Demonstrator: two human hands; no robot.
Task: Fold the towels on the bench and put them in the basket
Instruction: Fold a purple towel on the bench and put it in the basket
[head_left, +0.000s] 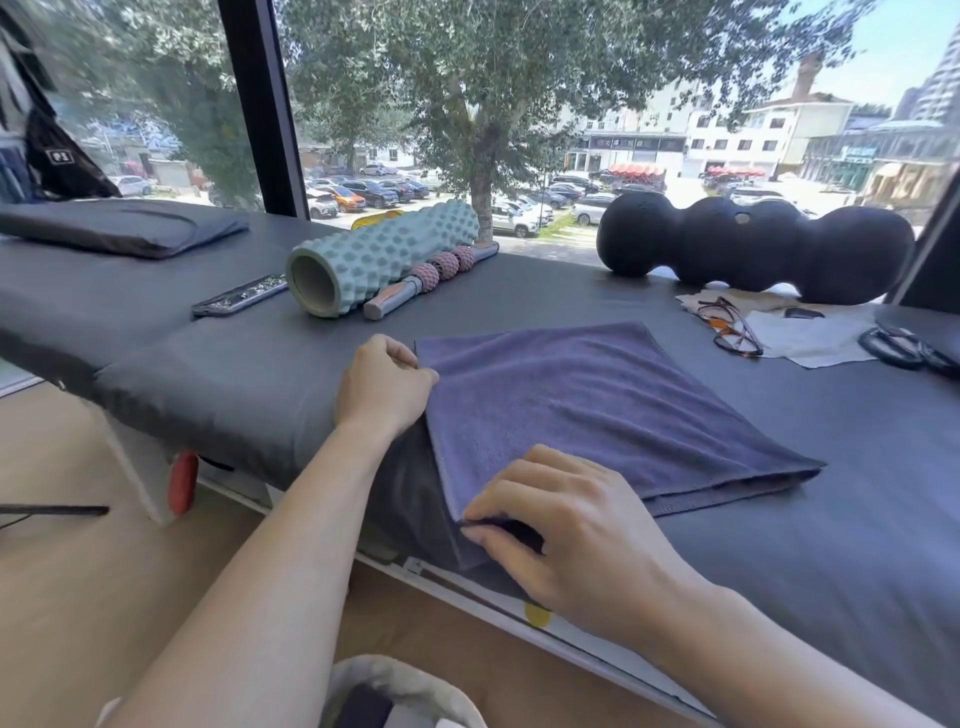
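Fingers (480, 512) of our right hand (566, 535) curl down and pinch the near left corner of the towel (597, 410), thumb under the cloth, fingertips on top. Our left hand (382, 387) grips the towel's far left edge, fingers curled over the hem. We hold both points on the same side of the cloth.

We see the towel, blue-purple and folded in two layers, lying flat on the bench (831, 545), its near left corner hanging over the bench's front edge. From the towel outward: behind it and to the left lies a teal roller (374, 254), with a massage stick (431, 275) touching the roller's right side. Left of the roller rests a phone (239, 296). Farther left of the towel, at the back, sits a dark pad (124, 226). Behind the towel to the right stands a black lumpy roller (753, 249) against the window (519, 104). Right of the towel lie glasses (730, 327) on a pale cloth (810, 340), and beyond them a dark object (904, 348) we cannot identify. Below the towel, off the bench on the floor side, we see the rim of the basket (400, 680), with something dark inside it.
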